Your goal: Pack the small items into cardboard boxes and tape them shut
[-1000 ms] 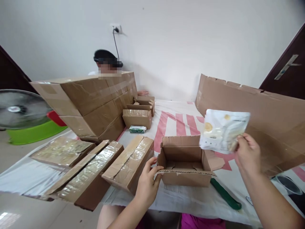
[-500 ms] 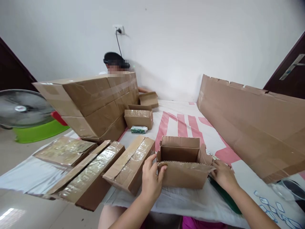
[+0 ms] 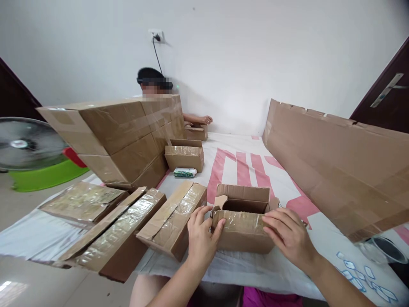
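An open cardboard box stands on the cloth in front of me, its back flap upright and its inside in shadow. Along its near side, a flap with clear tape is folded outward. My left hand is closed on the box's left near corner, with the thumb against the front. On the right, my right hand holds the end of the near flap between thumb and fingers. Just left of my left hand lies a taped cardboard box. What is deep inside the open box cannot be seen.
More boxes, a long taped one and a flat one, lie left. A stacked box wall and a cardboard panel flank the cloth. Farther back are a small carton, an open box and another person's hand.
The near flap has folded outward and down over the box's front. My right hand has moved left onto it. At the back, the other person's box flap has lowered and their hand is above it.
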The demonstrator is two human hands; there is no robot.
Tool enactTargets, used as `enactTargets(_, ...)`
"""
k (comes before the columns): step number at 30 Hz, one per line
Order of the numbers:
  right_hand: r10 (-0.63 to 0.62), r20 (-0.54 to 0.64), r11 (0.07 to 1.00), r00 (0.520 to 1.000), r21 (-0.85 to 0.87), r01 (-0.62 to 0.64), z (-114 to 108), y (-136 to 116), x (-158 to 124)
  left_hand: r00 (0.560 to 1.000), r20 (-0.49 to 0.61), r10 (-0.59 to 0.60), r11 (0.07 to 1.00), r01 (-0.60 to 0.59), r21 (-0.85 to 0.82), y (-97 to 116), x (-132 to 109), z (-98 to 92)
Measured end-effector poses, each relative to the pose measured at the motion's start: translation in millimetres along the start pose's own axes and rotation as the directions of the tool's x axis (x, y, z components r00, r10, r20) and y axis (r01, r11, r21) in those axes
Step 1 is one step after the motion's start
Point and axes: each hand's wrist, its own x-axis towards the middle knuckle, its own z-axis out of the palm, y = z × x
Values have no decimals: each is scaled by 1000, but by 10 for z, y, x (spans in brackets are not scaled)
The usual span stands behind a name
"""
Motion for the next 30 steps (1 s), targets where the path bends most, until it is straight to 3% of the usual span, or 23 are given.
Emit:
enactTargets(4, 0, 70, 999, 998, -33, 3, 127, -129, 190, 1000, 9, 12, 1000, -12, -17, -10, -30, -8)
enactTargets(11, -97, 213, 992, 972, -56, 111, 339, -244, 467, 999, 35, 20, 1000, -20, -9, -9, -57, -42)
enactTargets(19, -232, 220, 961, 947, -96, 258, 419, -169, 385, 998, 44, 34, 999, -33, -18, 4, -69, -41)
enactTargets(25, -377, 218, 907, 900, -111, 407, 430, -79, 314, 998, 56, 29, 999, -30, 11, 15, -58, -44)
enactTargets(30, -361, 310, 929, 880, 31, 370, 351, -27, 261, 999, 49, 5, 1000, -6, 28, 19, -54, -46)
